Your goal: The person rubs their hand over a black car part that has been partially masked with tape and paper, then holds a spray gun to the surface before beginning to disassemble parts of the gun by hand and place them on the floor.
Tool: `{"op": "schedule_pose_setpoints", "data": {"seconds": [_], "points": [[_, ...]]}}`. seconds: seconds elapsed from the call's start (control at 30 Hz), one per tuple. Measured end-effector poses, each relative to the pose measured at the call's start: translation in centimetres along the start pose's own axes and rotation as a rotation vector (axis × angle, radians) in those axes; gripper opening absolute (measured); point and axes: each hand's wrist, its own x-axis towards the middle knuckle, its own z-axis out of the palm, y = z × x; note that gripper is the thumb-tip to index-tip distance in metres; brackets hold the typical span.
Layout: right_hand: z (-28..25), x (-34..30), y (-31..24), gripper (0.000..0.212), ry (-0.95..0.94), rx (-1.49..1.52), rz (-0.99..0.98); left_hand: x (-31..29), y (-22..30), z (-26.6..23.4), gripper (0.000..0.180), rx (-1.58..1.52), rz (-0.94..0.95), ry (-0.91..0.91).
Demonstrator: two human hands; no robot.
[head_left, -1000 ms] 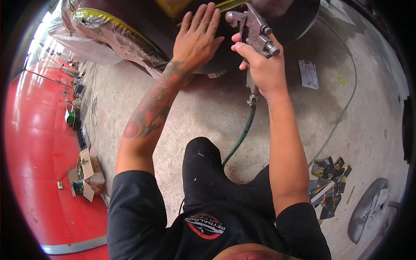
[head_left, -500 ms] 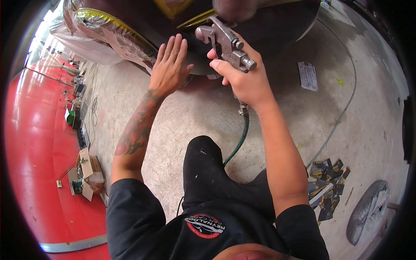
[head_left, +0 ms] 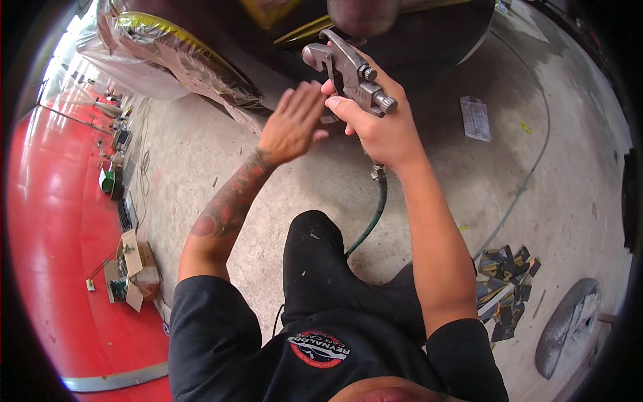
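Observation:
A metal paint spray gun (head_left: 358, 79) with a rounded cup (head_left: 365, 16) on top is gripped in my right hand (head_left: 395, 130), fingers wrapped round its handle. From the bottom of its handle a green air hose (head_left: 376, 214) curves down toward my leg. My left hand (head_left: 291, 127) is stretched out flat just left of the gun, thumb apart, slightly blurred, holding nothing. Both hands are at the lower side of a dark car body panel (head_left: 429, 47). Whether my left fingers touch the panel, I cannot tell.
Masking plastic with yellow tape (head_left: 161, 33) covers the car's left part. A red panel (head_left: 60, 221) runs along the left, beside an open cardboard box (head_left: 144, 264). Sanding blocks or scraps (head_left: 509, 288) lie right, near a wrapped oval object (head_left: 569, 328). A hose (head_left: 529, 181) crosses the floor.
My left hand has moved right and slightly down, closer to the spray gun. The right hand and the gun have barely moved.

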Motion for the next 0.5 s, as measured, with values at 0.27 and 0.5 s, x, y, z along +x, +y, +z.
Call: {"op": "schedule_pose_setpoints", "data": {"seconds": [0.27,0.5], "points": [[-0.9,-0.4,0.1,0.054,0.019,-0.058,0.017,2.4,-4.4,-4.7,0.080,0.228,-0.287,0.393],[-0.3,-0.3,1.0,0.054,0.009,-0.073,0.024,1.6,-2.7,-4.5,0.078,0.213,-0.264,0.273]]}}
